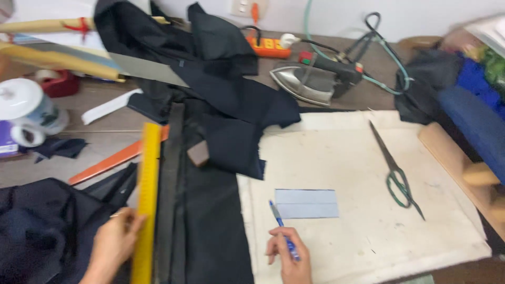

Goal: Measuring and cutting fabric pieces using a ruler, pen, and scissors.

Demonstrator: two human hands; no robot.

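The right hand (288, 257) holds a blue pen (283, 231), fingers closed around its barrel, the tip pointing up toward a small pale blue-grey rectangle (306, 203) that lies flat on the cream pad (368, 158). The tip is just short of the rectangle's lower left corner, not touching it. A faint line seems to run across the rectangle's middle; the blur keeps me from telling whether it is a fold or a drawn mark.

The left hand (117, 242) rests on the lower end of a long yellow ruler (147, 200), fingers curled against its edge. The ruler lies along dark cloth (205, 221) spread down the counter (100, 152), well apart from the rectangle.

As I judge it, the small piece is already cut to shape and laid out, and marking is either just starting or paused; the ruler is not yet on it. Scissors (395, 169) lie shut on the pad to the right, untouched, and an iron (310, 79) sits at the back, beyond the pad.
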